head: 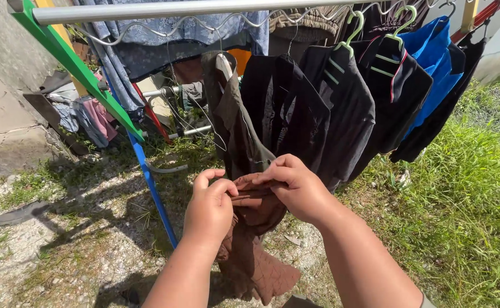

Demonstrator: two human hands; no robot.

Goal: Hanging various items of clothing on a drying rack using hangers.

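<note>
I saw both hands pinching the brown garment (250, 228), which hung from a hanger on the silver rail (193, 8), second in the row of clothes. My left hand (209, 208) gripped a fold between thumb and fingers; my right hand (298, 188) closed over the bunched cloth just beside it. The hem dangled free above gravel. Black shirts (330, 108) crowded the right side, touching the garment, and the blue rack leg (153, 188) stood near on the left. Open grass (472, 205) lay farther right.
</note>
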